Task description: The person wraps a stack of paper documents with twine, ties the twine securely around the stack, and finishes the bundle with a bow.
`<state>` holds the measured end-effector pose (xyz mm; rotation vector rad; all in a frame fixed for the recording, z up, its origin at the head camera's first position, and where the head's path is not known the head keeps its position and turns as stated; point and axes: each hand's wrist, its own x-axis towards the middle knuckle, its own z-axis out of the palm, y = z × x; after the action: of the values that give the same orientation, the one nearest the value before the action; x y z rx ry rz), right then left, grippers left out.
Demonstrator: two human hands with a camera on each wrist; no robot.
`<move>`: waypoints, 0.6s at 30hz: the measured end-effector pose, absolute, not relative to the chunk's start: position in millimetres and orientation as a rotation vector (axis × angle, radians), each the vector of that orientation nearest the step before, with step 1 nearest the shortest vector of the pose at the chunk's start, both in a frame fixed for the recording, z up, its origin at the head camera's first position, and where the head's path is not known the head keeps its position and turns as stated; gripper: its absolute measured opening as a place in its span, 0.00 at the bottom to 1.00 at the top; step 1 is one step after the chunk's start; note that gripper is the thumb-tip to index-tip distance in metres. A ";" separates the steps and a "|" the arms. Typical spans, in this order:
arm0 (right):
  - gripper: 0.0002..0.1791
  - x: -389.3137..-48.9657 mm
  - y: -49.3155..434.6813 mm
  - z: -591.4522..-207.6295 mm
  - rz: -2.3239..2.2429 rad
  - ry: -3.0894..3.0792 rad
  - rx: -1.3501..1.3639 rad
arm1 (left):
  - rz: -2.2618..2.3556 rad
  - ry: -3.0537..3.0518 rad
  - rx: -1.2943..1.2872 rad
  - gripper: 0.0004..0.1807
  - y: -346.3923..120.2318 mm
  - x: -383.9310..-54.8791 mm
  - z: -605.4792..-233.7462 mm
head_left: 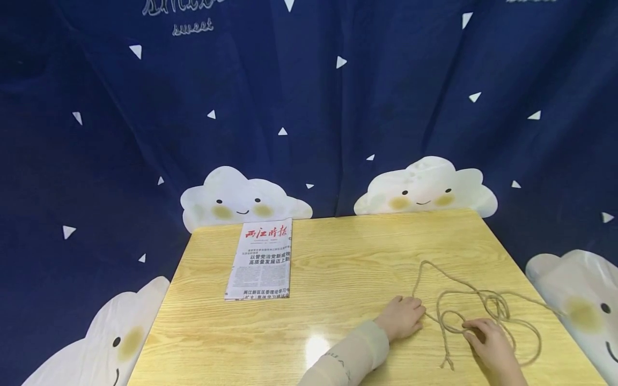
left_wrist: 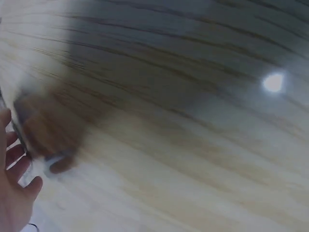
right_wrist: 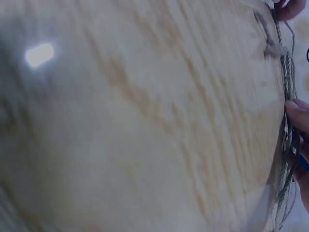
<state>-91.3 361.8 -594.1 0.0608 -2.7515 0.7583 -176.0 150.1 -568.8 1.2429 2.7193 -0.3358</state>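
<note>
A long, thin grey-brown rope (head_left: 478,291) lies in loose loops on the right part of the table, in the head view. A knot with frayed ends (head_left: 447,359) is at its near end. My left hand (head_left: 402,317) lies palm down at the left side of the loops, its fingertips touching a strand. Its fingers look relaxed and apart in the left wrist view. My right hand (head_left: 493,346) pinches a small loop between thumb and fingers. At the right edge of the right wrist view, bunched strands (right_wrist: 288,72) pass by that thumb.
A folded newspaper (head_left: 260,268) lies toward the back left of the wooden table (head_left: 203,332). A dark blue curtain (head_left: 309,96) with clouds and white triangles hangs behind and beside the table. One rope strand reaches the table's right edge.
</note>
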 end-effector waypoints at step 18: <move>0.07 -104.3 355.6 -591.2 0.781 -2.764 -0.018 | -0.343 2.969 1.112 0.13 67.1 -210.7 -590.0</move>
<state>-104.3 355.6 -591.2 -0.0176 -2.7644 0.7812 -210.7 67.1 -590.0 1.1125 2.9689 -0.3428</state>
